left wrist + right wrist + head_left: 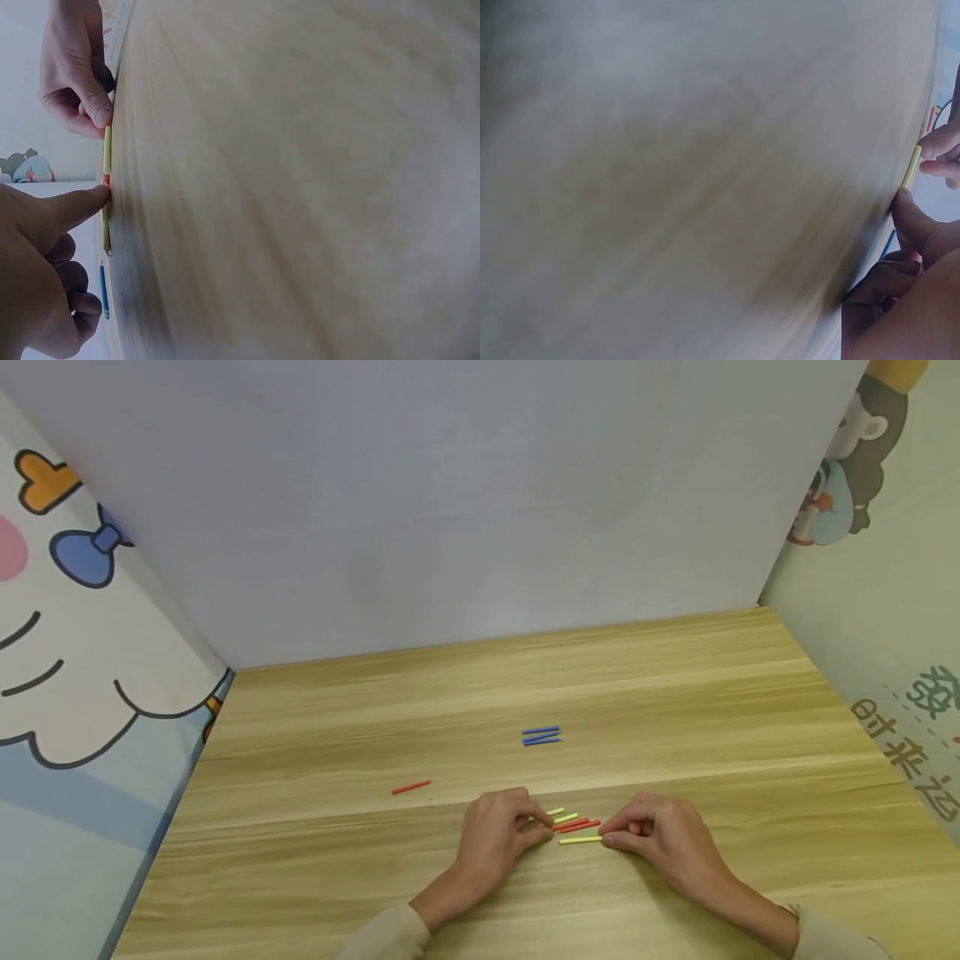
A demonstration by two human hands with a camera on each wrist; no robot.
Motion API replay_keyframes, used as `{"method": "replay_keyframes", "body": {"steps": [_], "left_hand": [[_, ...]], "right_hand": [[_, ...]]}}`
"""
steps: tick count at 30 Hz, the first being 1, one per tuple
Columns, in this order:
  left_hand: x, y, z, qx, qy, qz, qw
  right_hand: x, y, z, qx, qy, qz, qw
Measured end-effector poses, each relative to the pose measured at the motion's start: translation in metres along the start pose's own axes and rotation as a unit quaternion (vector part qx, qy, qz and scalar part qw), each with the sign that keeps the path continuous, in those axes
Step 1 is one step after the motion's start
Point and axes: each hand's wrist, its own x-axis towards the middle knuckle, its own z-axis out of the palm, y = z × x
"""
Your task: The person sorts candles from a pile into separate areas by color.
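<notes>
In the head view, the right hand (675, 847) pinches the right end of a yellow stick (580, 840) lying nearest the person. The left hand (495, 835) has thumb and forefinger at the left ends of two red sticks (583, 824); whether it grips them I cannot tell. Two more yellow sticks (566, 818) lie just behind the red ones, partly hidden by the left fingers. In the left wrist view, the left forefinger and thumb area (56, 247) reaches to a red stick (106, 180). The right wrist view has the right thumb at the end of the yellow stick (911, 166).
Several blue sticks (542, 736) lie together farther back on the wooden table (315, 860). One red stick (411, 787) lies apart, left of the hands. A grey panel (480, 510) stands behind the table, with printed panels at both sides.
</notes>
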Motion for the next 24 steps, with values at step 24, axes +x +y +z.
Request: {"method": "replay_keyframes", "body": {"steps": [24], "left_hand": [[-0.0021,-0.0044,0.0039,-0.052,0.013,-0.007,0.9986]], "right_hand": [[0.0003,-0.0011,-0.0006,0.005,-0.014,0.012,0.9998]]}}
